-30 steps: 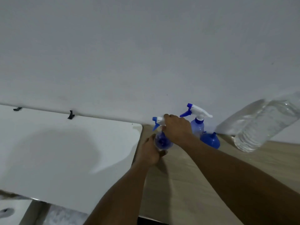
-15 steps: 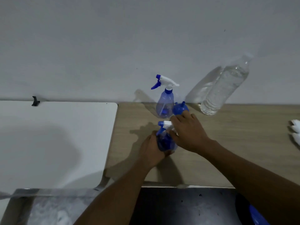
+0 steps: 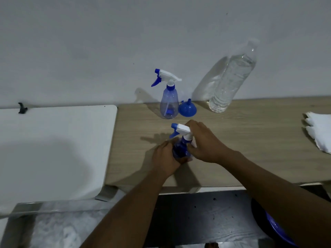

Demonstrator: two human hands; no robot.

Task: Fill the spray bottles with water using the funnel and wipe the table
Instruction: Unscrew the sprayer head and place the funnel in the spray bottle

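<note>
A blue spray bottle (image 3: 180, 149) with a white and blue trigger head stands on the wooden table (image 3: 250, 149) near its front. My left hand (image 3: 165, 158) grips the bottle's body. My right hand (image 3: 204, 142) grips the neck just under the trigger head. A second spray bottle (image 3: 169, 102) stands upright by the wall. Beside it a blue funnel (image 3: 187, 108) lies mouth down. To the right a large clear water bottle (image 3: 231, 81) leans against the wall. A white cloth (image 3: 319, 133) lies at the table's right edge.
A white tabletop (image 3: 53, 149) adjoins the wooden one on the left, with a small black clip (image 3: 22, 108) at its back. Below the front edge are a dark surface (image 3: 197, 215) and a blue round object (image 3: 275, 228) at lower right.
The view has tilted down, so more of the table, the cloth and the floor show. Both hands have stayed on the spray bottle, which has come nearer the front edge and away from the second bottle.
</note>
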